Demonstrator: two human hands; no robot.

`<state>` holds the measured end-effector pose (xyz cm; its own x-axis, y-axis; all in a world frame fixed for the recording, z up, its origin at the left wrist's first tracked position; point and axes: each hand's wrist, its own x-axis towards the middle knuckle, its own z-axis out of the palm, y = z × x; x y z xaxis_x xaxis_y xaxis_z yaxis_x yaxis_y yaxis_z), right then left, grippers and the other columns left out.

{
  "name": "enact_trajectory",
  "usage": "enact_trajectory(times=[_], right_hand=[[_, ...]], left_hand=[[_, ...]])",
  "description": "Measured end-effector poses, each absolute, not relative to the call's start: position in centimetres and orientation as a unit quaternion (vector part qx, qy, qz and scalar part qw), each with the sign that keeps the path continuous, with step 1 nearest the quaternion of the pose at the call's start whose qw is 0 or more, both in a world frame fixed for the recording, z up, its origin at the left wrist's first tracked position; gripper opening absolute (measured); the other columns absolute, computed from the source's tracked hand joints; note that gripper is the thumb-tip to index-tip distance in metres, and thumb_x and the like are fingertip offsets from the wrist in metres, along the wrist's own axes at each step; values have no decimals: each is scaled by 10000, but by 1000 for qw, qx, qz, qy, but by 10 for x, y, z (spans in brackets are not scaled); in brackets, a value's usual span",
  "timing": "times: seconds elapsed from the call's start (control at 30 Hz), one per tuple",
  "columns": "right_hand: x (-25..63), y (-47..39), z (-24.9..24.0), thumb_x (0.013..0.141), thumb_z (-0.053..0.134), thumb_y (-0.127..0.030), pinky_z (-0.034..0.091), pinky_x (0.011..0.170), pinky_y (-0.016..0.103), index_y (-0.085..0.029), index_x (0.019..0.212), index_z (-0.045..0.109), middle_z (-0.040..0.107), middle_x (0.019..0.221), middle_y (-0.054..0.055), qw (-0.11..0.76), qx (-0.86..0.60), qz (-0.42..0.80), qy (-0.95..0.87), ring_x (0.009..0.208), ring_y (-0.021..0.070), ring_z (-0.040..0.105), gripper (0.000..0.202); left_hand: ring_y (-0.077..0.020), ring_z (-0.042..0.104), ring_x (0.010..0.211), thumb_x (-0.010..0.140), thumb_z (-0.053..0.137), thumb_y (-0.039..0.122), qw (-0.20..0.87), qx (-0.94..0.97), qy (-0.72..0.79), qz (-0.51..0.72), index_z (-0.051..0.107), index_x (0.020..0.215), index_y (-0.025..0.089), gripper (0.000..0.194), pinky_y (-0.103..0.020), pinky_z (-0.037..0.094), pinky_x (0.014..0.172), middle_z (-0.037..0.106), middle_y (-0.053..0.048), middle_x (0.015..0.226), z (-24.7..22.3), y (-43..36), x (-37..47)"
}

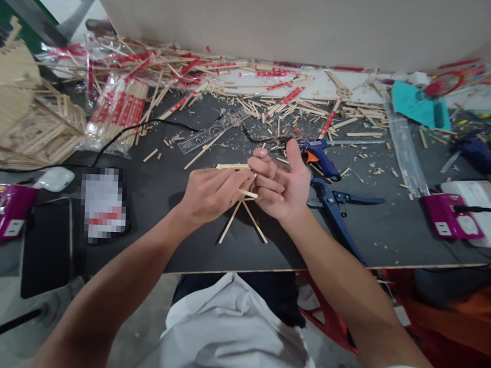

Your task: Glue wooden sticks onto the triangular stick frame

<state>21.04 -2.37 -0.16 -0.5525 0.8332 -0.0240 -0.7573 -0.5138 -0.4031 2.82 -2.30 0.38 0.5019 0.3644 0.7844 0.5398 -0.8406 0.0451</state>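
At the middle of the dark table, my left hand is closed on a small frame of wooden sticks. Two of its legs spread downward below my fingers, and another stick end points right. My right hand is against the frame's right side, palm turned up, fingers curled around part of it and thumb raised. The fingers of both hands meet and hide the joints of the sticks.
A blue glue gun and a blue cutter lie right of my hands. Behind are a clear ruler, stick offcuts and packaged chopsticks. A phone and a stick model are left.
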Motion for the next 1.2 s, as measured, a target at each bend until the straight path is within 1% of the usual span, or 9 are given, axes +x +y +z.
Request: enact_trajectory(times=[0.13,0.27,0.33,0.43,0.53,0.67,0.87,1.07,1.2], right_hand=[[212,-24,-5,984,446,-693,250,367,184,-242,965,488,369,678,-97,435,-20,879,-194,432,70,161,453],[212,-24,-5,984,372,-737,208,358,180,-240,980,487,435,691,-89,418,-94,885,-181,436,66,154,510],[213,-23,-5,985,311,-762,207,359,178,-238,994,485,483,710,-78,377,-134,900,-172,440,65,156,552],[214,-22,-7,986,212,-785,219,352,172,-235,1031,476,545,747,-60,327,-95,926,-163,441,62,153,611],[214,-21,-9,961,112,-819,201,331,158,-237,1064,450,595,804,-34,323,-21,932,-161,440,55,139,681],[212,-22,-10,919,84,-864,198,322,148,-244,1061,433,619,850,-5,332,-101,919,-186,449,56,148,726],[212,-21,-11,872,156,-918,122,317,159,-252,1014,440,614,797,-18,347,-201,891,-213,449,65,101,738],[213,-21,-11,918,211,-866,115,348,168,-259,1040,429,624,809,-8,357,-223,878,-229,480,73,86,657],[216,-24,-7,887,260,-891,137,350,162,-260,1010,444,635,809,-8,352,-256,868,-239,459,71,118,669]], left_hand=[[-73,665,580,1003,615,216,97,-845,-287,-440,700,978,197,90,-197,459,598,750,20,734,-3,-24,29],[-68,636,545,997,639,257,65,-829,-321,-454,740,1133,218,173,-185,452,590,738,25,698,-12,-21,26],[-64,623,538,1003,616,253,11,-829,-327,-453,741,1186,221,224,-176,436,567,732,26,686,-12,-18,25],[-64,618,547,972,663,311,-116,-826,-314,-454,784,1101,203,207,-166,444,562,772,-3,756,-9,-14,24],[-66,606,545,918,726,327,-246,-805,-320,-436,810,1017,160,211,-161,460,573,792,-24,797,-2,-14,25],[-84,644,601,922,707,296,-336,-794,-308,-401,816,1020,140,215,-155,461,585,791,-27,801,6,-15,25],[-98,646,620,968,633,330,-349,-816,-297,-351,805,1079,132,284,-173,465,601,797,-49,854,14,-15,22],[-49,518,479,942,678,297,-254,-823,-321,-395,803,1052,160,216,-155,402,537,714,27,642,9,-16,23],[-60,656,579,947,690,275,-205,-825,-299,-433,800,1010,178,160,-132,459,585,783,0,765,4,-19,25]])
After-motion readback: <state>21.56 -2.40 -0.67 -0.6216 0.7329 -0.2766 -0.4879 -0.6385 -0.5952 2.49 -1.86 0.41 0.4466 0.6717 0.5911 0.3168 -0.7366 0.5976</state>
